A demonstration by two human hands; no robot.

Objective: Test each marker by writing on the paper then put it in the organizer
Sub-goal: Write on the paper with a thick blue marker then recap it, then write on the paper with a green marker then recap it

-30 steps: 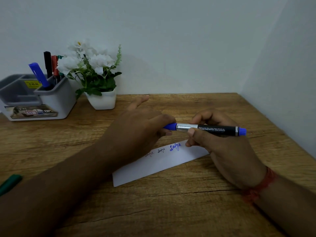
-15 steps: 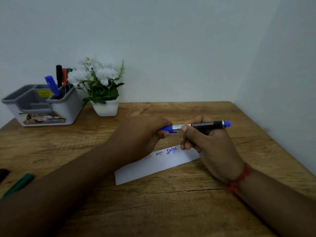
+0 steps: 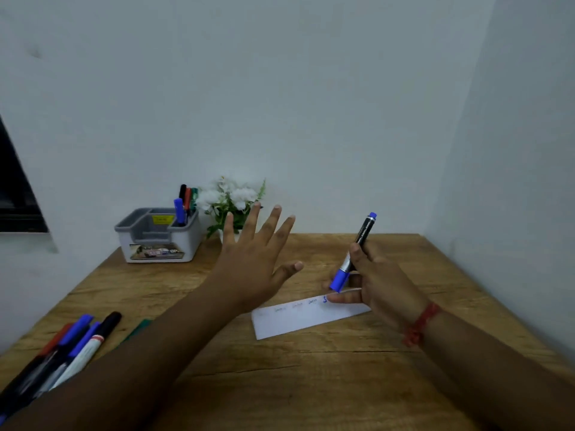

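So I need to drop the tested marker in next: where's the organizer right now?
In the head view the organizer stands at the table's far left by the wall, just left of the flower pot, already holding a few markers.

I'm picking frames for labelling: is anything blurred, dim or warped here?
Head view: dim, flat light, no glare; the written words on the white paper strip are too soft to read; the loose markers at lower left look smeared; wide-angle lens slants the wall corner.

Both forearms bare, no sleeves; red thread band [image 3: 420, 324] knotted round right wrist.
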